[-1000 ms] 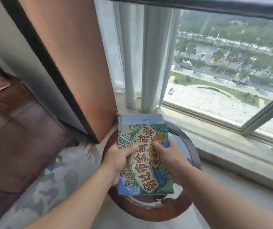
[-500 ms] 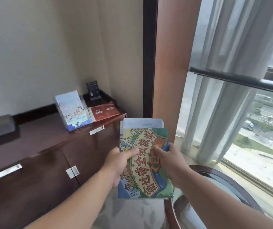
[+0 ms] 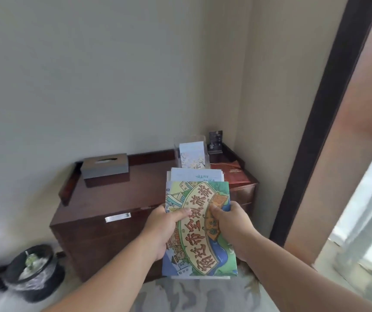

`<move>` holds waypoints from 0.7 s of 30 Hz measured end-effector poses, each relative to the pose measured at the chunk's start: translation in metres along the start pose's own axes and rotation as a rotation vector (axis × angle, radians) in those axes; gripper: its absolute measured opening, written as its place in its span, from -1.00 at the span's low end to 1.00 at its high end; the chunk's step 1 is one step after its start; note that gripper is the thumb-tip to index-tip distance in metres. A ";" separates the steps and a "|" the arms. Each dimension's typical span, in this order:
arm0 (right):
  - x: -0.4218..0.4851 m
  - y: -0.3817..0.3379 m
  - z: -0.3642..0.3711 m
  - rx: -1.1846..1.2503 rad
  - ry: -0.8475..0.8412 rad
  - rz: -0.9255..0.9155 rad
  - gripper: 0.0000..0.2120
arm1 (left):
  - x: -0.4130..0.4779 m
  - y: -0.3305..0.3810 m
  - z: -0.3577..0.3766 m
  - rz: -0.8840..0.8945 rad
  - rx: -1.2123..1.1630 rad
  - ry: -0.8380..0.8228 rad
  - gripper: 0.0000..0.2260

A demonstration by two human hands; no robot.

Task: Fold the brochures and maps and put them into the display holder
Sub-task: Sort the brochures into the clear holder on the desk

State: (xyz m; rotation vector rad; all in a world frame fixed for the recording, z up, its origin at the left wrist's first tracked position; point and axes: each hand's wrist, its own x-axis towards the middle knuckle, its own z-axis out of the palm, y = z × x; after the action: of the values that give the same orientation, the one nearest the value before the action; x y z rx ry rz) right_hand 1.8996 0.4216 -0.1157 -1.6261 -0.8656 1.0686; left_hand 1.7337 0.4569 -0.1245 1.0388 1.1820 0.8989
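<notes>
Left grip (image 3: 164,228), right grip (image 3: 232,226) pinch map (image 3: 199,239) between them.

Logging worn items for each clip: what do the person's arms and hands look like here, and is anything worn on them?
The left forearm and right forearm are bare up to the frame's edge, with no sleeves in view. The left hand and right hand wear no gloves. No watch, bracelet or ring shows on the sides facing the camera.
</notes>
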 end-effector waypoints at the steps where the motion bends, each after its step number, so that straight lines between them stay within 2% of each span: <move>1: 0.008 -0.003 0.009 -0.013 -0.022 -0.006 -0.86 | 0.004 0.002 -0.007 -0.002 -0.010 0.028 -0.65; 7: 0.059 -0.023 0.045 -0.073 -0.149 -0.054 -0.87 | 0.038 0.019 -0.033 0.006 -0.024 0.165 -0.75; 12: 0.107 -0.040 0.059 -0.113 -0.216 -0.055 -0.81 | 0.075 0.033 -0.038 0.013 -0.034 0.224 -0.78; 21: 0.179 -0.055 0.117 -0.111 -0.301 -0.038 -0.86 | 0.142 0.046 -0.077 -0.019 -0.088 0.274 -0.83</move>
State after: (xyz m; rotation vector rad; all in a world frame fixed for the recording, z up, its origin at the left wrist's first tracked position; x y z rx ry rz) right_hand 1.8524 0.6371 -0.1232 -1.5545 -1.1667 1.2779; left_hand 1.6812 0.6164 -0.1258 0.8502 1.3636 1.0939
